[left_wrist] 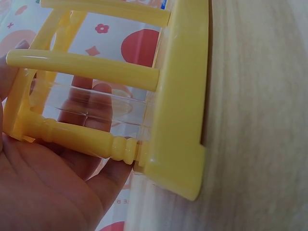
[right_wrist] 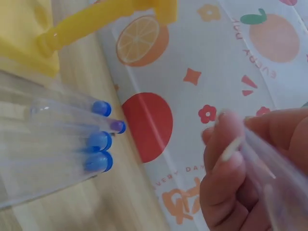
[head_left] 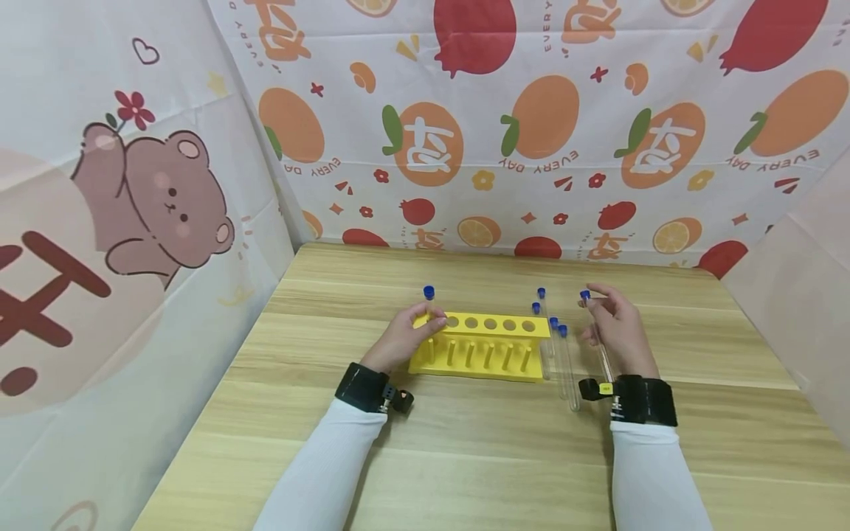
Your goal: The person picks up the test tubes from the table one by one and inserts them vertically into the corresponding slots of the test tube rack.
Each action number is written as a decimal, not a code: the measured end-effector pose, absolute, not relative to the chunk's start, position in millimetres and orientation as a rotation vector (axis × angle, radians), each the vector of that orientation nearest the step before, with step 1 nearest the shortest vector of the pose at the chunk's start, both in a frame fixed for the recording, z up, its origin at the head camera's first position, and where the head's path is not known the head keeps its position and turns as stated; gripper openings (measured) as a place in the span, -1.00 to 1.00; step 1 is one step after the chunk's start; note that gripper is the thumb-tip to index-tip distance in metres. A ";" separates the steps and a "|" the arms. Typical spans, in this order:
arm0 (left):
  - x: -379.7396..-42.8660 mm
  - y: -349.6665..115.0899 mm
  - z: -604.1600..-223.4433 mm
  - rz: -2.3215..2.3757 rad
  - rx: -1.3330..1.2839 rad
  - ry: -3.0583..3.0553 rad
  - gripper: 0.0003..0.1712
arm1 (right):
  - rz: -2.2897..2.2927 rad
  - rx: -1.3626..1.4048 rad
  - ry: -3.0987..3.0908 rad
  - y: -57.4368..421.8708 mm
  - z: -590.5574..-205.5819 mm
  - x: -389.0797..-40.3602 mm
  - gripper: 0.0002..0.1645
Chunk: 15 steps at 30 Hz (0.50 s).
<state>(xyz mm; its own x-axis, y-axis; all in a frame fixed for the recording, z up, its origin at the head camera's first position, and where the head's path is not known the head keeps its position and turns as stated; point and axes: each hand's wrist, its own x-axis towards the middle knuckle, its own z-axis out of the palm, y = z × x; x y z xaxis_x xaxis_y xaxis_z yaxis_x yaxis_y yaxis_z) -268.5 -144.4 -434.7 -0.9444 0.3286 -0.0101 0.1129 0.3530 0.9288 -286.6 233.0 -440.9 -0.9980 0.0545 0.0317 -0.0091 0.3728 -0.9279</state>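
Observation:
At the left end of a yellow test tube rack (head_left: 498, 333), my left hand (head_left: 406, 335) grips the frame. In the left wrist view its fingers reach around the rack's end post (left_wrist: 79, 137). One clear test tube with a blue cap (head_left: 429, 292) stands in the leftmost hole; the other holes hold nothing. To the right of the rack, my right hand (head_left: 617, 332) holds another clear test tube (head_left: 605, 363), tilted, blue cap at the top. The right wrist view shows thumb and fingers pinching that tube (right_wrist: 276, 180).
Several capped test tubes (head_left: 567, 369) lie on the wooden table (head_left: 478, 457) between the rack and my right hand, their blue caps (right_wrist: 98, 161) toward the back. A fruit-patterned cloth (head_left: 485, 199) hangs behind the table, and a bear-printed cloth (head_left: 175, 199) hangs at the left.

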 end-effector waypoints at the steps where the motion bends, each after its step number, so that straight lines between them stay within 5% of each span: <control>1: -271.0 -145.0 -439.2 1.637 0.399 2.419 -0.62 | 1.735 -0.040 -2.533 232.0 -440.1 -286.4 -0.46; 9: -281.6 -147.7 -461.9 1.663 0.408 2.446 -0.66 | 1.704 -0.054 -2.513 224.9 -436.2 -286.2 -0.51; 15: -281.5 -147.5 -462.5 1.671 0.405 2.446 -0.66 | 1.696 -0.119 -2.550 222.9 -433.7 -287.4 -0.36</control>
<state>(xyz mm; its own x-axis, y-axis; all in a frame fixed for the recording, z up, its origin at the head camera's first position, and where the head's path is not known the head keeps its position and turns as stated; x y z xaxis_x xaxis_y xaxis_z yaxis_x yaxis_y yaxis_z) -281.5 -147.5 -462.5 -0.9521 0.3047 0.0270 0.1359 0.3422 0.9297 -287.4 222.9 -433.7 -0.9940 0.1072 0.0208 0.0223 0.3854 -0.9225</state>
